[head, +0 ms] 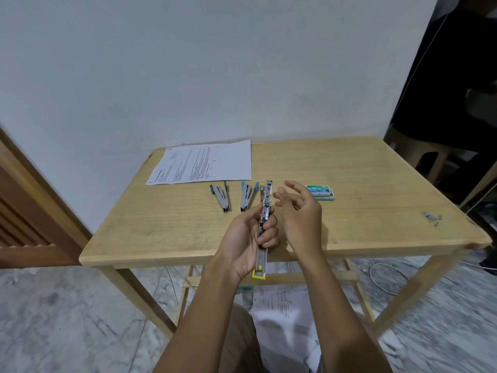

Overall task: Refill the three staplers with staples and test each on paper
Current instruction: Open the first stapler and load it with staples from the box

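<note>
Hands raised above the near table edge, forearms reaching up from bottom of view. Left hand [250, 235] wrapped around the yellow stapler [264, 224], palm facing right, fingers curled over its metal rail; stapler swung fully open, long axis pointing away from the person, yellow end nearest the body. Right hand [301, 211] just beside it, not touching, fingers spread loose and holding nothing. On the wooden table [376, 184]: two more staplers, teal one [222, 196] and blue one [247, 196], lying w/ arms splayed, near the printed sheet [204, 162]. Green staple box [320, 191] behind right hand. Few loose staple bits [431, 218] near right corner.
</note>
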Motion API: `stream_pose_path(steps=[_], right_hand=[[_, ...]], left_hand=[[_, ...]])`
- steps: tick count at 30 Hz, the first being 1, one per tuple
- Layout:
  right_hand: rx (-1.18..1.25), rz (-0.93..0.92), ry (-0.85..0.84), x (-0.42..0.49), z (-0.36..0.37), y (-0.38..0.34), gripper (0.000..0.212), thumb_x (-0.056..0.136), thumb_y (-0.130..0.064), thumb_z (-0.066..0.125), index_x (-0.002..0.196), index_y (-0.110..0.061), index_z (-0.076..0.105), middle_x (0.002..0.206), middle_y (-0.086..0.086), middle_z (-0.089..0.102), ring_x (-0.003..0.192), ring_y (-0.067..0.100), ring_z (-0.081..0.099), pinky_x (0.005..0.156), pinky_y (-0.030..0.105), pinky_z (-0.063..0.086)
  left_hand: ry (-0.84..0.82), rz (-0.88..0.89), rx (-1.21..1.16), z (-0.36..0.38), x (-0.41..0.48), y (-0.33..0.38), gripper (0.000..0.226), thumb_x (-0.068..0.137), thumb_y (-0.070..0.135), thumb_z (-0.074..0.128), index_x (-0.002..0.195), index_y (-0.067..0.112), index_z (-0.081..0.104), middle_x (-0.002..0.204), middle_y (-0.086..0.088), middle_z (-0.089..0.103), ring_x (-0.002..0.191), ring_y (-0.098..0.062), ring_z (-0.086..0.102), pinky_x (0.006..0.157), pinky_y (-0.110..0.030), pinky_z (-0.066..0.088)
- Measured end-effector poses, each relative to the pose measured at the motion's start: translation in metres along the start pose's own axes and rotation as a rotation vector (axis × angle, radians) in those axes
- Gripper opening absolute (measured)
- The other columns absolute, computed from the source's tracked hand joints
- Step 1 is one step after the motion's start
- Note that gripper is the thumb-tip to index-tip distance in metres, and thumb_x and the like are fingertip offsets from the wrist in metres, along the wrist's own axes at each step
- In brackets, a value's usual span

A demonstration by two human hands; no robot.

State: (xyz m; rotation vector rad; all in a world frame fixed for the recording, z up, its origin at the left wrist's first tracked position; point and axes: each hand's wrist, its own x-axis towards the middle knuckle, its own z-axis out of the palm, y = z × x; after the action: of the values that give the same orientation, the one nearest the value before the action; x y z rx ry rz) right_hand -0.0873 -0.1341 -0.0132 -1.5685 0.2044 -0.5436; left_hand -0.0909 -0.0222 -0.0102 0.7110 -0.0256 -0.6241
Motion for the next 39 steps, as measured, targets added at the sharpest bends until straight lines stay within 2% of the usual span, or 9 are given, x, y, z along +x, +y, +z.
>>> stream_pose_path(steps=[4,7,11,18,21,26,29,35,39], right_hand=[[-0.2,-0.147,-0.166,-0.001,-0.002,0.008,0.02,0.098,-0.033,0.055,0.116,-0.036,0.065,0.103,-0.013,0.069,0.092,0.005,0.066,0.084,0.031,0.055],[-0.344,-0.229,-0.201,0.003,-0.003,0.009,0.028,0.099,-0.033,0.053,0.125,-0.033,0.064,0.111,-0.014,0.065,0.096,0.006,0.064,0.086,0.036,0.054],[-0.416,-0.24,-0.2,0.007,-0.003,0.007,0.032,0.098,-0.037,0.054,0.129,-0.032,0.06,0.109,-0.012,0.068,0.093,0.006,0.066,0.085,0.036,0.054],[-0.563,-0.294,-0.205,0.015,-0.001,0.003,0.023,0.097,-0.037,0.054,0.118,-0.033,0.063,0.101,-0.017,0.067,0.087,0.002,0.06,0.077,0.029,0.05],[-0.576,-0.304,-0.208,0.013,-0.002,0.007,0.018,0.097,-0.036,0.055,0.111,-0.033,0.064,0.103,-0.019,0.066,0.084,0.0,0.056,0.074,0.027,0.048],[-0.546,-0.309,-0.193,0.005,-0.002,0.016,0.013,0.097,-0.033,0.056,0.106,-0.03,0.065,0.103,-0.018,0.065,0.083,0.004,0.059,0.073,0.031,0.051],[-0.528,-0.341,-0.183,0.004,-0.003,0.015,0.01,0.096,-0.032,0.059,0.103,-0.029,0.066,0.101,-0.018,0.064,0.081,0.003,0.059,0.071,0.031,0.052],[-0.438,-0.541,-0.157,-0.004,-0.006,0.021,0.004,0.089,-0.02,0.066,0.091,-0.017,0.068,0.099,-0.012,0.067,0.092,0.008,0.064,0.073,0.031,0.053],[-0.4,-0.655,-0.175,-0.012,-0.013,0.034,0.006,0.086,-0.017,0.068,0.089,-0.013,0.071,0.093,-0.007,0.069,0.09,0.01,0.063,0.078,0.027,0.052]], left_hand=[[0.025,0.029,0.039,-0.006,0.008,0.001,0.022,0.097,0.027,0.046,0.092,0.009,0.058,0.056,0.002,0.037,0.035,-0.006,0.03,0.039,-0.018,0.025],[0.038,0.021,0.071,-0.011,0.015,0.0,0.023,0.101,0.027,0.043,0.103,0.008,0.057,0.056,0.002,0.039,0.034,-0.005,0.031,0.038,-0.017,0.027],[0.05,0.022,0.054,-0.015,0.023,0.002,0.026,0.101,0.026,0.044,0.103,0.008,0.063,0.057,0.001,0.039,0.035,-0.006,0.031,0.037,-0.018,0.03],[0.037,-0.01,0.028,-0.022,0.028,0.002,0.028,0.099,0.033,0.046,0.085,0.009,0.052,0.053,0.001,0.034,0.035,-0.008,0.031,0.038,-0.019,0.028],[0.047,-0.01,0.028,-0.021,0.028,0.002,0.034,0.101,0.033,0.043,0.077,0.009,0.049,0.05,0.001,0.034,0.034,-0.007,0.032,0.038,-0.019,0.027],[0.078,0.017,0.019,-0.015,0.026,0.001,0.03,0.104,0.027,0.039,0.084,0.008,0.052,0.053,0.001,0.037,0.034,-0.006,0.033,0.035,-0.017,0.029],[0.091,0.009,0.015,-0.016,0.027,0.002,0.036,0.103,0.028,0.039,0.076,0.008,0.05,0.05,0.001,0.038,0.035,-0.007,0.032,0.036,-0.018,0.029],[0.189,0.011,-0.033,-0.016,0.028,0.003,0.034,0.103,0.03,0.042,0.084,0.005,0.057,0.048,0.0,0.039,0.036,-0.008,0.034,0.038,-0.018,0.029],[0.262,0.011,-0.046,-0.02,0.032,0.003,0.031,0.099,0.032,0.05,0.087,0.006,0.062,0.059,-0.002,0.053,0.044,-0.009,0.045,0.043,-0.018,0.037]])
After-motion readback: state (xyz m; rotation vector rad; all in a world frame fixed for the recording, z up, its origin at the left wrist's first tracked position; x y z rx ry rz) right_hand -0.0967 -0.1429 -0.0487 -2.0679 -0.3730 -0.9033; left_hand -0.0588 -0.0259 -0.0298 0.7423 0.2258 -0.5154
